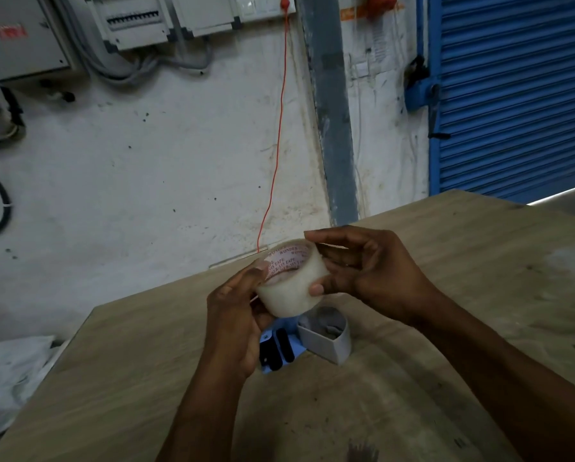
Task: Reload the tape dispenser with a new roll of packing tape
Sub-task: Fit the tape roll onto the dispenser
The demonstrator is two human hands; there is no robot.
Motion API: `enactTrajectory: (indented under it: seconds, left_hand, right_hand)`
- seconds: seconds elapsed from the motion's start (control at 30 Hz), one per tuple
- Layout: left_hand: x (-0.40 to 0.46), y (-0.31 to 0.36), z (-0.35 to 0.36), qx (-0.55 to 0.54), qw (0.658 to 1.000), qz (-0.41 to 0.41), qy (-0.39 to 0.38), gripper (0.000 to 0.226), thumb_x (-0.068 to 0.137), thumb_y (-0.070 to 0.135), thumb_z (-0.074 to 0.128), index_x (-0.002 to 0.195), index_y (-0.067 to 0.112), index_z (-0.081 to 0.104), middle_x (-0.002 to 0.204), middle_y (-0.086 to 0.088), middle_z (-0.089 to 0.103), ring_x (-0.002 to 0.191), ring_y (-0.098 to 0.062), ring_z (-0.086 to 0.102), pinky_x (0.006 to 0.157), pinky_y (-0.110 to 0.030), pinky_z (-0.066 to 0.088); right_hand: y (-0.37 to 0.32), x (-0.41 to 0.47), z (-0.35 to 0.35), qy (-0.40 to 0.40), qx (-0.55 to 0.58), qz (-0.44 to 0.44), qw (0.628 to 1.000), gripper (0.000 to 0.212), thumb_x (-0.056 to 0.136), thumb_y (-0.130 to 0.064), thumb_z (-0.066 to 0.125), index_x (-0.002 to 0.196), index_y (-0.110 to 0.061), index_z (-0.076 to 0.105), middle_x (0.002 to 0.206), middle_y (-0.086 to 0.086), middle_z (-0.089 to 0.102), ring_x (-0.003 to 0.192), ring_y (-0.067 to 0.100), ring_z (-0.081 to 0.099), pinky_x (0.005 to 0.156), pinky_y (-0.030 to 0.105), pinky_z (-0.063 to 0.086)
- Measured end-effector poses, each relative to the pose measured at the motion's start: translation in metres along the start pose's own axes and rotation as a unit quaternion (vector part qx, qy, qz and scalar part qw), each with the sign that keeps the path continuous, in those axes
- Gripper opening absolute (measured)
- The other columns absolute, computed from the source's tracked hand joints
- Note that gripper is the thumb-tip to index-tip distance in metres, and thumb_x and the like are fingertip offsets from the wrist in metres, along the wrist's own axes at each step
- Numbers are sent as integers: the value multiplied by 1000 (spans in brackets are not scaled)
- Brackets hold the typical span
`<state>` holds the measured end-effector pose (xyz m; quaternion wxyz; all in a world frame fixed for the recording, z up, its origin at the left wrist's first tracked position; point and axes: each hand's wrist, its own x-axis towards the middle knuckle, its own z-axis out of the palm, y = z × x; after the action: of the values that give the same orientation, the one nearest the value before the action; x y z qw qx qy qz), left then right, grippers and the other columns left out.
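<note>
Hands over wooden table (grimy wall)

The hands and tape roll hide much of the dispenser.

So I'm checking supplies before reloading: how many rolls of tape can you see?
1. A clear packing tape roll with red print inside its core, held above the wooden table by both hands. The blue-and-grey dispenser below looks empty, though partly hidden.
</note>
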<state>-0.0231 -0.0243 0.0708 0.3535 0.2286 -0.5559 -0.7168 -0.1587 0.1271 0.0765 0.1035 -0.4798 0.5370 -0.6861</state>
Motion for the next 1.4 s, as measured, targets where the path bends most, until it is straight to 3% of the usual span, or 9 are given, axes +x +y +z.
enactTrajectory:
  seconds: [0.23, 0.33, 0.43, 0.5, 0.63, 0.8, 1.03, 1.27, 1.4]
  left_hand:
    - [4, -7, 0, -48, 999, -6, 6, 27, 100, 17, 60, 122, 7, 71, 112, -11, 78, 101, -26, 76, 79, -42, 63]
    - [4, -8, 1, -57, 998, 17, 10, 25, 98, 10, 61, 120, 11, 73, 109, -8, 79, 103, -26, 75, 84, -42, 62]
    - [2, -12, 0, 74, 983, 164, 40, 34, 98, 9, 65, 130, 18, 70, 116, 6, 78, 109, -14, 73, 94, -40, 61]
    - [-2, -17, -1, 207, 927, 310, 33, 44, 95, 14, 69, 137, 23, 62, 132, 15, 68, 120, -2, 66, 100, -32, 57]
    - [-6, -28, 3, 273, 859, 432, -36, 59, 90, 27, 77, 143, 28, 53, 149, 13, 54, 141, -11, 51, 107, -39, 53]
    - [-14, -16, 10, 166, 949, 249, -99, 97, 56, 44, 93, 144, 23, 56, 139, 16, 64, 129, -4, 61, 99, -35, 58]
    - [-9, -11, 4, 136, 956, 193, -174, 54, 61, 13, 88, 112, 23, 73, 107, 5, 80, 101, -17, 77, 77, -27, 62]
    - [-8, -5, 4, 86, 971, 147, -166, 50, 66, 34, 80, 111, 13, 76, 106, -8, 80, 101, -26, 77, 82, -32, 62]
    - [-13, -5, 8, 74, 976, 124, -161, 42, 73, 28, 77, 112, 14, 75, 105, -8, 80, 101, -28, 77, 85, -39, 62]
  right_hand:
    - [15, -6, 7, 28, 52, -19, 998, 52, 78, 11, 76, 127, -2, 67, 128, 2, 72, 120, 13, 68, 94, 25, 56]
    - [18, -10, 9, 61, 45, -16, 997, 45, 83, 9, 74, 126, -1, 68, 124, 5, 74, 118, 17, 70, 97, 32, 58]
    - [18, -14, 13, 117, 25, 0, 993, 27, 91, -3, 71, 118, -7, 75, 112, 2, 79, 108, 18, 74, 95, 41, 60]
    - [15, -17, 18, 126, 43, 34, 991, 23, 91, -18, 73, 113, -14, 77, 106, -1, 80, 103, 16, 75, 89, 43, 62]
    - [18, -22, 20, 141, 58, 71, 986, 25, 88, -11, 76, 111, -19, 75, 105, -4, 79, 100, 17, 76, 76, 43, 65]
    - [22, -26, 9, 200, 63, 96, 973, 22, 89, -2, 72, 104, -17, 75, 97, -3, 80, 90, 17, 78, 64, 34, 63]
    - [25, -23, 12, 200, 75, 96, 972, 22, 89, -4, 73, 104, -20, 74, 96, -3, 80, 87, 18, 78, 63, 36, 64]
    - [34, -19, 12, 208, -72, 20, 975, 31, 90, 4, 70, 111, -17, 78, 102, -5, 79, 98, 12, 76, 79, 43, 64]
    - [30, -20, 15, 205, -176, -39, 962, 35, 89, 6, 68, 112, -19, 78, 105, -10, 78, 99, 1, 73, 85, 34, 63]
